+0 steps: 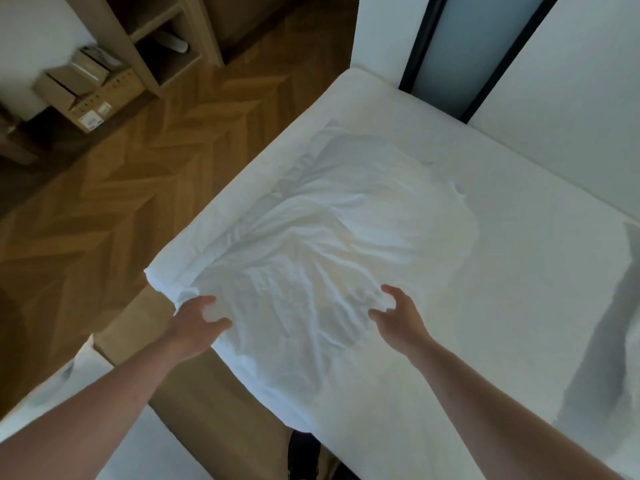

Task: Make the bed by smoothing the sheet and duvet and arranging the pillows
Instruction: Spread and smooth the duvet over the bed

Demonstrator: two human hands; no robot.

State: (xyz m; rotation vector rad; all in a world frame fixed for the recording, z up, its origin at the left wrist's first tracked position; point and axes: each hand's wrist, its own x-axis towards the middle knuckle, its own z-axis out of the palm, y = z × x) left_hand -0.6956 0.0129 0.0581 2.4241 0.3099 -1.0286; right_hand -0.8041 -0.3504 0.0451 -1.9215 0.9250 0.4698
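A white wrinkled pillow lies on the bed's white sheet, along the mattress's left edge. My left hand grips the pillow's near left corner, fingers curled into the fabric. My right hand pinches the creased fabric on the pillow's near right side. The pillow's near end hangs a little over the mattress corner. A grey fold of fabric shows at the right edge of the view.
Herringbone wood floor lies left of the bed. A wooden shelf unit and cardboard boxes stand at the far left. A white wall and a dark-framed panel run behind the bed. A brown bed base shows below the mattress.
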